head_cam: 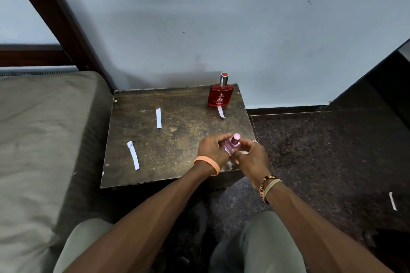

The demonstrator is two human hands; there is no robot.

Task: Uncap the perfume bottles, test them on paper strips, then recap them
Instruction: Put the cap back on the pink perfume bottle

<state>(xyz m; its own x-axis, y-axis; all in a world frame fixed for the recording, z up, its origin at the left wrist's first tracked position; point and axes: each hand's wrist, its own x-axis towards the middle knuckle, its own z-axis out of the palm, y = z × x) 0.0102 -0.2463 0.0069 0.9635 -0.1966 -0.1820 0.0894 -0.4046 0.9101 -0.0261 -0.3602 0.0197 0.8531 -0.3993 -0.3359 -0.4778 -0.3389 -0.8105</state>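
A small pink perfume bottle (233, 143) with its pink cap on is held between both hands above the near right part of the dark wooden table (177, 139). My left hand (211, 148) curls round its left side. My right hand (251, 157) grips it from the right, thumb across the front. A red perfume bottle (220, 93) with a silver and red cap stands upright at the table's far right corner. A paper strip (221, 112) lies just in front of it. Two more paper strips (158, 118) (133, 155) lie on the table's left half.
A grey mattress (40, 139) on a dark wooden bed frame borders the table on the left. A pale blue wall stands behind. Dark speckled floor stretches to the right, with one paper strip (393, 201) lying on it. My knees are below the table's front edge.
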